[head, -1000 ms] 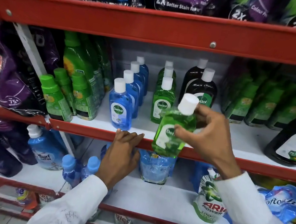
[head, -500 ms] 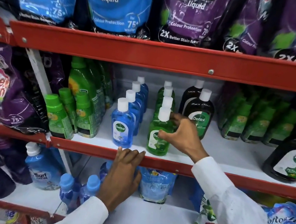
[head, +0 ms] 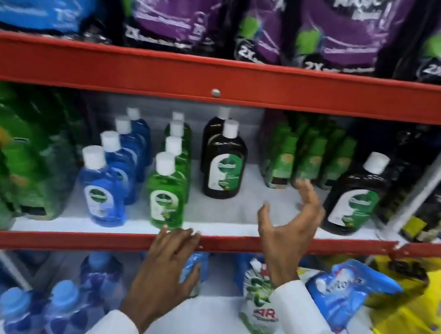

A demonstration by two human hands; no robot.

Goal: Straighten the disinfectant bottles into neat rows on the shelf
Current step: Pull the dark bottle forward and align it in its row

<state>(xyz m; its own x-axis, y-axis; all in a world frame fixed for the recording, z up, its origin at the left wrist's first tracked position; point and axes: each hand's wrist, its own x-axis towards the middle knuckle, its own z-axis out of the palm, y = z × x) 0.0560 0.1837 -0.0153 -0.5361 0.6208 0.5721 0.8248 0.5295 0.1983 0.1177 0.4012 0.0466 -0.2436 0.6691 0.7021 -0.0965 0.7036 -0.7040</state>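
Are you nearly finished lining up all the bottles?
Partly. The blue row and green row already stand in neat lines, white caps one behind another. The right hand is open and empty, near the lone dark bottle, which stands apart from the dark pair. The left hand rests on the shelf edge.

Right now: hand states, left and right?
Left hand: open, empty, fingertips resting on the red shelf edge.
Right hand: open, empty, fingers spread over the shelf, beside the brown bottle without touching it.

Blue bottles (head: 104, 192), green bottles (head: 167, 196) upright in rows; dark bottles (head: 224, 164) beside.
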